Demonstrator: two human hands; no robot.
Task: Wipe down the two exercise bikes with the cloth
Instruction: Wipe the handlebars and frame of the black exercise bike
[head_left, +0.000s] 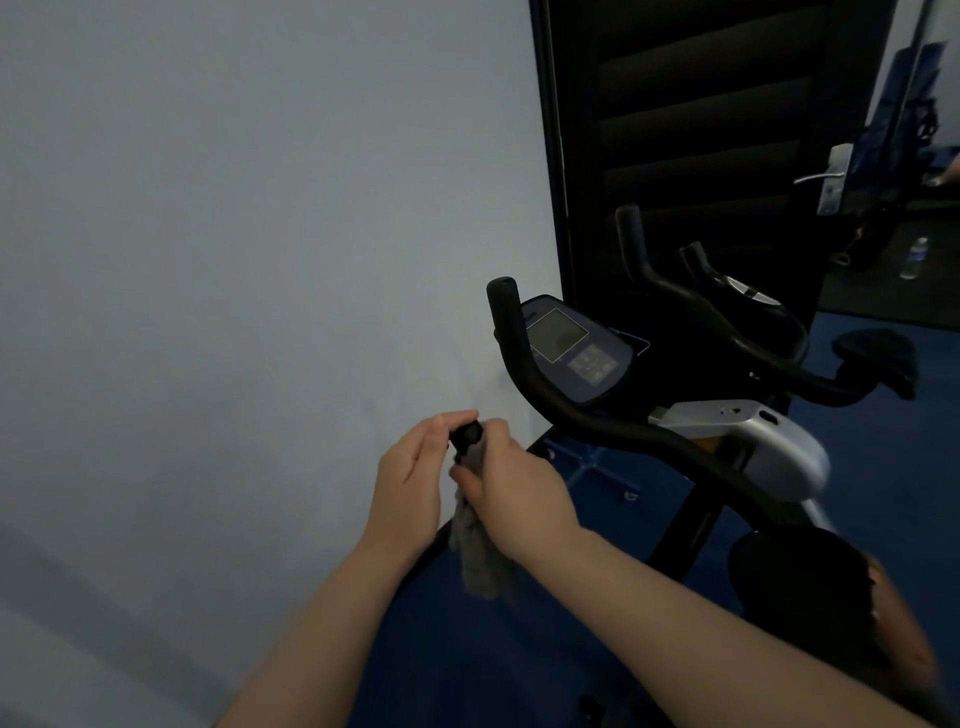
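Right hand (511, 488) grips grey cloth (480, 551) wrapped round bike handlebar end (466, 435); left hand (415, 478) pinches handlebar tip.

The cloth (480, 561) looks grey, soft and fuzzy; the handlebar (571, 410) a matt black foam or rubber; the console (576, 348) smooth dark plastic with a dull screen; the bike's frame cover (769, 441) glossy silver plastic; the saddle (810, 587) matt black; the floor (519, 665) blue carpet; the door handle (821, 177) shiny metal
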